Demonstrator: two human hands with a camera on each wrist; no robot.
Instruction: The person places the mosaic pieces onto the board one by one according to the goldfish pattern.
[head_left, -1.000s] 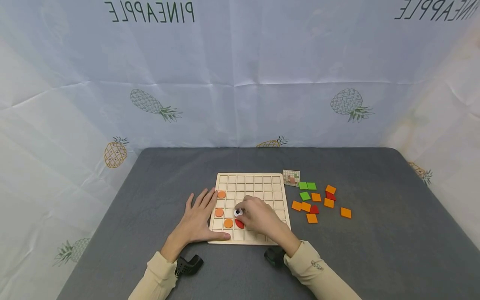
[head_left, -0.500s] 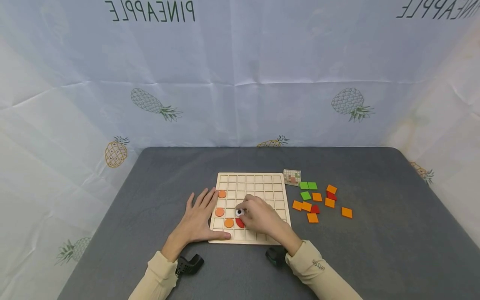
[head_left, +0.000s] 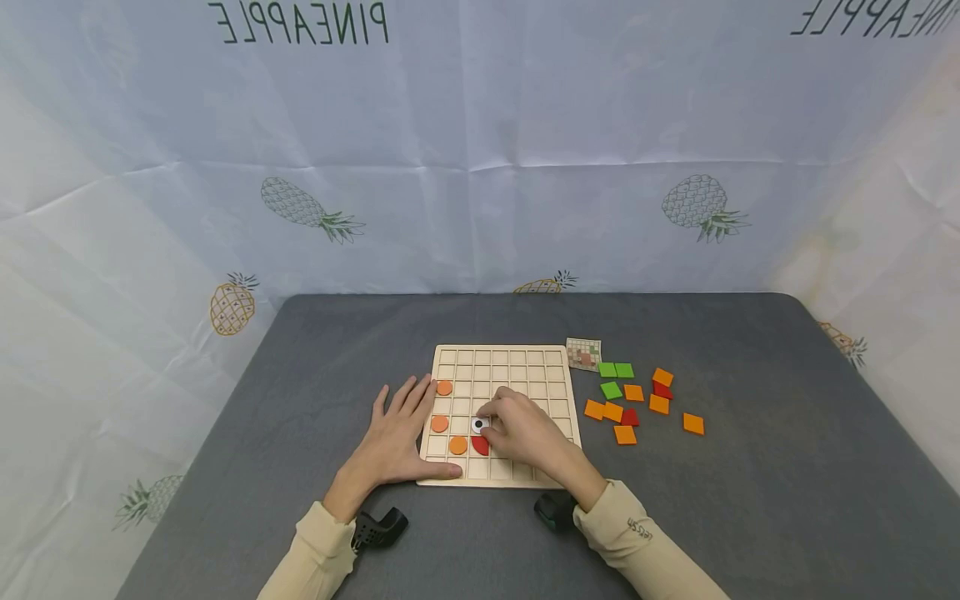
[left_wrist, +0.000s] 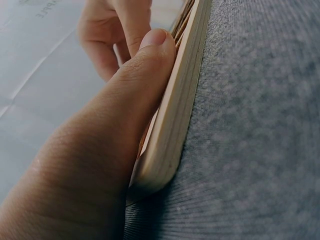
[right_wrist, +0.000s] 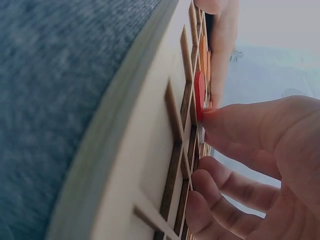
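Note:
A wooden grid board lies on the table in the head view. My left hand rests spread along its left edge, thumb on the near rim; the left wrist view shows that thumb lying on the edge. With thumb and index finger, my right hand pinches a round white eye piece with a black dot at a grid cell. Just below it sits a red rounded piece, close by my thumb in the right wrist view. Orange discs occupy several cells on the left.
Right of the board lie several loose square tiles: green, orange and red. A small pattern card touches the board's far right corner. A pineapple-print cloth hangs behind the grey table.
The right hand and the eye piece have shifted very slightly right, and more of the red piece below shows. The left hand stays in place.

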